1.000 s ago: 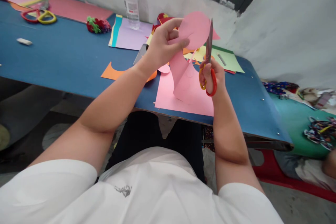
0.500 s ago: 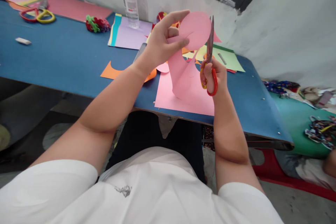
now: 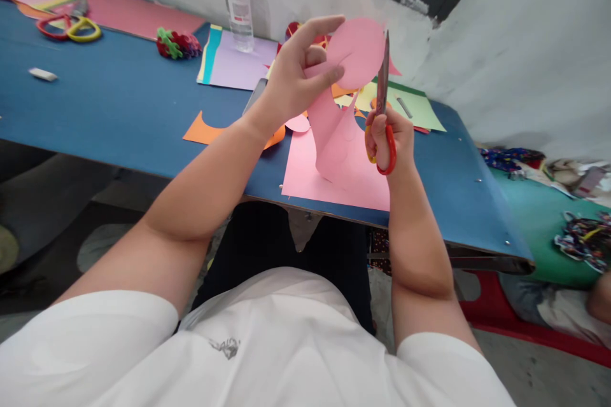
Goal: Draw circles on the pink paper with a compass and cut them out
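Pinched between the thumb and fingers of my left hand (image 3: pixel 303 67) is a sheet of pink paper (image 3: pixel 359 54), raised above the table. Its upper part is a rounded, nearly circular shape, and a curling strip hangs down from it. My right hand (image 3: pixel 391 137) grips scissors (image 3: pixel 383 86) by their red and yellow handles. The blades point upward along the right edge of the rounded paper and look nearly closed. Below lies a larger pink sheet (image 3: pixel 353 187) on the blue table. An orange paper scrap (image 3: pixel 203 131) rests near my left forearm.
Another pair of scissors (image 3: pixel 69 28) lies at the far left near an eraser (image 3: pixel 42 74). A plastic bottle (image 3: pixel 240 19) stands by the wall on purple paper (image 3: pixel 233 70). Green paper (image 3: pixel 422 108) lies at the right. Part of a person (image 3: pixel 573 318) shows at the right edge.
The rounded pink paper has shifted very slightly upward and turned a little against the blades. Both hands stay in almost the same place.
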Demonstrator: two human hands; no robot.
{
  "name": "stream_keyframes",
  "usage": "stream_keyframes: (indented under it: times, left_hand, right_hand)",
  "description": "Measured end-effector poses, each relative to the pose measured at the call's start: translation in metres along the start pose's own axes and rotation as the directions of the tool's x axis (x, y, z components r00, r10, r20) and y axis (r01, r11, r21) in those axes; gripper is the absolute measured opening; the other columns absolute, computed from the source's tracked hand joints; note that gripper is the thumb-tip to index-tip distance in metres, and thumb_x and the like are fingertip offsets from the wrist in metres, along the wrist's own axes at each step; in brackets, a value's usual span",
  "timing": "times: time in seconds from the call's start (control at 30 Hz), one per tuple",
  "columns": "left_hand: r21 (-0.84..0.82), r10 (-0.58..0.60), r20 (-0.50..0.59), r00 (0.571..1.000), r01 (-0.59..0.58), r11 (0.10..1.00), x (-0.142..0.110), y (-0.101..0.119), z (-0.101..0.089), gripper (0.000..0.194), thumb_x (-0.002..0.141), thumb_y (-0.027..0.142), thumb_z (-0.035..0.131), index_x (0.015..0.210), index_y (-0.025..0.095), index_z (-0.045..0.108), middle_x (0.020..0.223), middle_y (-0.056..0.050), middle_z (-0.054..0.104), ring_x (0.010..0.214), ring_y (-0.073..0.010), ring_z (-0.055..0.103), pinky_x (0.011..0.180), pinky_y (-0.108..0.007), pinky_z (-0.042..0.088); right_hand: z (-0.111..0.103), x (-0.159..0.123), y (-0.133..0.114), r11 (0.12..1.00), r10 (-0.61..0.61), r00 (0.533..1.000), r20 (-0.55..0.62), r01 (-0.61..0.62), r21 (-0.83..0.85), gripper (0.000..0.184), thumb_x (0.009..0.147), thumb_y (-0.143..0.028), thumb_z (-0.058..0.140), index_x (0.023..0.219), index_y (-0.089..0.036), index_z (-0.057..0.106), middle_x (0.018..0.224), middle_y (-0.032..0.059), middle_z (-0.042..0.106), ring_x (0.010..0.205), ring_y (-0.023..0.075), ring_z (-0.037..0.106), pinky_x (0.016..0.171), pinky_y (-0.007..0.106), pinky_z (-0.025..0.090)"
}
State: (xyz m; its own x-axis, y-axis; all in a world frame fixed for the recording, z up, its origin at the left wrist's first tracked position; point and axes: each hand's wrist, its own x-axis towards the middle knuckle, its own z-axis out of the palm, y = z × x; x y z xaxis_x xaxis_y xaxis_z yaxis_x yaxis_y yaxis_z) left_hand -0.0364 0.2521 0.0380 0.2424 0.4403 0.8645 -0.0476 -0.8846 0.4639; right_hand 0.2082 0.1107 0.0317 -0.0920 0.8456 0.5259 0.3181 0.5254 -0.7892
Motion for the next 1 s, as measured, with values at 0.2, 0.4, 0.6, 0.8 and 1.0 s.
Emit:
stream_keyframes:
  times: [0.2, 0.4, 0.6, 0.8, 1.0]
  left_hand:
    - [-0.003, -0.017, -0.031, 0.999, 0.017, 1.000, -0.003, 0.007, 0.001, 0.108, 0.080, 0.108, 0.076, 0.161, 0.037, 0.060, 0.083, 0.004, 0.064, 0.060, -0.0126, 0.045, 0.060, -0.035, 0.044]
    - [-0.004, -0.104, -0.043, 0.994, 0.104, 0.995, -0.004, 0.017, -0.005, 0.074, 0.093, 0.083, 0.082, 0.156, 0.049, 0.064, 0.077, 0.004, 0.071, 0.079, -0.0259, 0.069, 0.084, -0.050, 0.058]
    - [0.044, -0.048, -0.096, 0.994, 0.052, 0.998, -0.002, 0.013, -0.004, 0.075, 0.089, 0.085, 0.085, 0.153, 0.053, 0.066, 0.073, 0.005, 0.062, 0.069, -0.0244, 0.059, 0.075, -0.048, 0.057]
    - [0.151, 0.008, -0.110, 0.994, 0.009, 0.989, 0.001, 0.002, -0.002, 0.090, 0.090, 0.097, 0.073, 0.156, 0.037, 0.061, 0.081, 0.002, 0.052, 0.078, -0.0243, 0.054, 0.085, -0.048, 0.055]
    - [0.189, -0.355, -0.094, 0.930, 0.366, 0.911, -0.010, 0.092, 0.001, 0.049, 0.107, 0.054, 0.068, 0.155, 0.046, 0.063, 0.099, 0.000, 0.074, 0.103, -0.0277, 0.073, 0.101, -0.046, 0.062]
  right_hand:
    - [0.001, 0.000, -0.001, 1.000, -0.007, 1.000, -0.004, 0.007, 0.014, 0.075, 0.092, -0.104, 0.064, 0.083, -0.030, 0.056, 0.052, -0.0069, 0.037, 0.040, 0.0136, 0.034, 0.043, 0.036, 0.026]
    - [-0.001, -0.001, -0.002, 0.999, -0.049, 0.999, 0.002, 0.049, 0.025, 0.069, 0.098, -0.096, 0.068, 0.082, -0.029, 0.056, 0.051, -0.0062, 0.041, 0.040, 0.0140, 0.035, 0.044, 0.036, 0.024]
    - [-0.002, -0.002, -0.004, 1.000, -0.028, 1.000, 0.012, 0.028, -0.002, 0.069, 0.098, -0.096, 0.068, 0.084, -0.029, 0.061, 0.052, -0.0059, 0.043, 0.042, 0.0144, 0.037, 0.045, 0.036, 0.026]
    - [-0.002, 0.000, -0.001, 0.999, -0.045, 0.999, 0.003, 0.045, -0.014, 0.071, 0.098, -0.096, 0.068, 0.080, -0.028, 0.060, 0.056, -0.0046, 0.041, 0.045, 0.0141, 0.037, 0.046, 0.036, 0.026]
    - [-0.001, 0.000, 0.002, 0.999, -0.028, 1.000, -0.014, 0.028, -0.039, 0.075, 0.096, -0.100, 0.065, 0.077, -0.028, 0.052, 0.056, -0.0049, 0.039, 0.044, 0.0132, 0.037, 0.045, 0.034, 0.026]
